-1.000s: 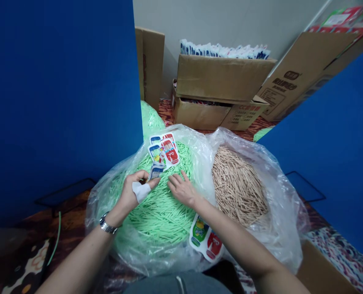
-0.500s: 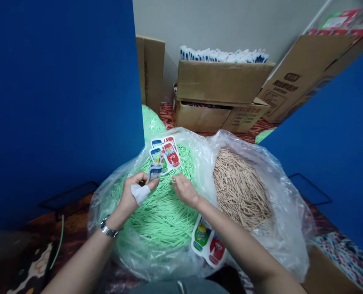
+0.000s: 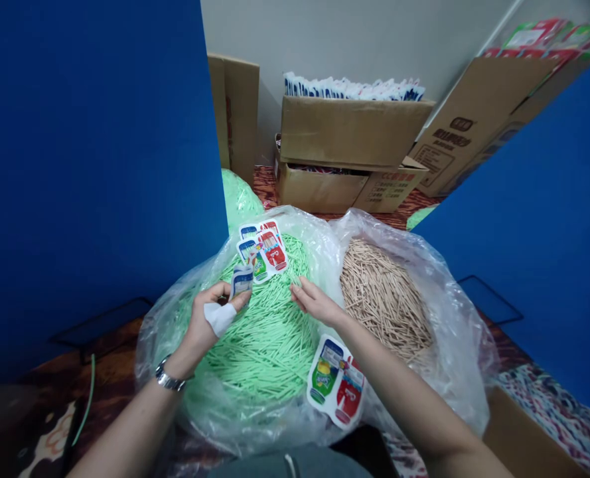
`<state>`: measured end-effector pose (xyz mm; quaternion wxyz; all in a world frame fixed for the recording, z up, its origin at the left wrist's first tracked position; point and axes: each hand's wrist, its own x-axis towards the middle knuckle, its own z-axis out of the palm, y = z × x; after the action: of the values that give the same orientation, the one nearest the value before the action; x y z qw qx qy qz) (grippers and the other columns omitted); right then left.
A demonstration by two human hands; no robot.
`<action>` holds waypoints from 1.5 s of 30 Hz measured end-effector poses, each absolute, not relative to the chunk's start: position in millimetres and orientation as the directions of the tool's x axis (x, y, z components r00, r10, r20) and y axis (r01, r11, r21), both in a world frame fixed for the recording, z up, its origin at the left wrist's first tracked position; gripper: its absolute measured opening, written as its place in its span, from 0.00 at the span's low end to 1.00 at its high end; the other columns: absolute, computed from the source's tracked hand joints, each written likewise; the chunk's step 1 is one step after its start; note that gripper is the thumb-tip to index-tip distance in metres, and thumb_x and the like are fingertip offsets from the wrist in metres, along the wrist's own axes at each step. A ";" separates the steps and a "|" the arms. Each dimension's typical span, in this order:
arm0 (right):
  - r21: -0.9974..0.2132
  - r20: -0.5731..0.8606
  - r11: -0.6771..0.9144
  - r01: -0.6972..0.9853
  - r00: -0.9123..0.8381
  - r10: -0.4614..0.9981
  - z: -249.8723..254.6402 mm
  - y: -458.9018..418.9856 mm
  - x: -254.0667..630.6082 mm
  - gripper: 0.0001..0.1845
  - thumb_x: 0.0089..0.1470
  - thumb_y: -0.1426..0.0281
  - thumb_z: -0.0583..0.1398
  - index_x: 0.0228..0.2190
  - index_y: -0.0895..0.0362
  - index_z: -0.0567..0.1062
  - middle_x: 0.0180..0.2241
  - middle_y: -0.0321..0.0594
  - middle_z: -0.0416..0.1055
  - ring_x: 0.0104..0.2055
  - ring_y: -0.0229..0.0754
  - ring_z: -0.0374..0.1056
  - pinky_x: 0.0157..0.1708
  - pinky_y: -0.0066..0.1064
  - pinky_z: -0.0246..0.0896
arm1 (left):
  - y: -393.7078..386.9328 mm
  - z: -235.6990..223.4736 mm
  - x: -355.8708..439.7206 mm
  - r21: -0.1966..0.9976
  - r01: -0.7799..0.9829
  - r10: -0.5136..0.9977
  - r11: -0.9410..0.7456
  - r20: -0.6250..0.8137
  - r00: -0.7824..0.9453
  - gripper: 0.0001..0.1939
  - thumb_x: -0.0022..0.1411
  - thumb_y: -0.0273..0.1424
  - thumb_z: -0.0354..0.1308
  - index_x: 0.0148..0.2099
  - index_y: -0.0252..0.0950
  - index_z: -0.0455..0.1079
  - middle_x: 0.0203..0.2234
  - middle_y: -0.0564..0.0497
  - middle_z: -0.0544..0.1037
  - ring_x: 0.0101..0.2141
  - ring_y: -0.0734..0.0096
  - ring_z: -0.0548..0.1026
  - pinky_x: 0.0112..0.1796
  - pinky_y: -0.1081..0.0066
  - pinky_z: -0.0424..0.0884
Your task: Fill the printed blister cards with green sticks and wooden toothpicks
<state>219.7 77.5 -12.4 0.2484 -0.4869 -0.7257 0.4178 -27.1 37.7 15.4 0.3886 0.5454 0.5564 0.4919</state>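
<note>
My left hand (image 3: 208,322) grips a small blue-and-white printed packet (image 3: 241,279) between thumb and fingers, its upper end curled. A white patch of paper or tape lies over the base of that thumb. My right hand (image 3: 317,302) is pinched, with short green sticks (image 3: 295,282) at its fingertips; how many is too small to tell. Below both hands spreads a heap of green sticks (image 3: 262,358) in a clear plastic bag (image 3: 168,318). Several jar-shaped printed packets (image 3: 273,252) rest overlapping on the heap's far side. Another double-jar packet (image 3: 335,382) lies near my right forearm.
A second clear bag (image 3: 454,318) at the right holds tan sticks (image 3: 384,299). Stacked cardboard boxes (image 3: 354,133) stand behind, the top one full of packets. Blue panels (image 3: 90,146) flank both sides. A tall carton (image 3: 478,119) leans at the back right.
My right hand has moved slightly right and away from the packet, still pinched. My left hand keeps its grip on the packet. The whole view has shifted a little.
</note>
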 end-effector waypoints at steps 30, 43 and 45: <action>-0.997 -0.054 -0.031 0.065 -0.403 0.914 1.5 64.5 212.5 0.17 0.60 0.54 0.51 0.33 0.55 0.64 0.24 0.31 0.63 0.25 0.34 0.62 0.30 0.30 0.61 | 35.5 12.7 -13.4 0.974 0.204 0.990 -0.101 0.118 -0.072 0.17 0.50 0.39 0.64 0.21 0.34 0.62 0.17 0.57 0.60 0.20 0.78 0.56 0.22 0.76 0.52; -0.905 0.240 0.192 -0.381 -0.082 0.967 63.9 50.6 185.2 0.13 0.60 0.56 0.53 0.39 0.52 0.64 0.23 0.29 0.60 0.27 0.35 0.64 0.33 0.30 0.61 | 16.9 -5.0 3.7 0.885 0.373 0.958 -0.279 0.285 0.041 0.17 0.56 0.37 0.62 0.24 0.35 0.59 0.20 0.58 0.59 0.22 0.77 0.58 0.25 0.75 0.55; -0.876 0.332 0.294 -0.382 -0.037 0.943 77.3 47.4 175.5 0.11 0.62 0.58 0.51 0.39 0.51 0.63 0.24 0.29 0.60 0.29 0.35 0.64 0.35 0.32 0.62 | 12.7 -5.1 11.5 0.841 0.418 0.936 -0.342 0.346 0.069 0.16 0.57 0.35 0.61 0.25 0.36 0.59 0.21 0.57 0.60 0.23 0.76 0.60 0.26 0.75 0.56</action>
<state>175.5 47.4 77.3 0.6337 -0.2830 -0.4951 0.5226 11.5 12.7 -5.1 0.2791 0.6757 0.5010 0.4632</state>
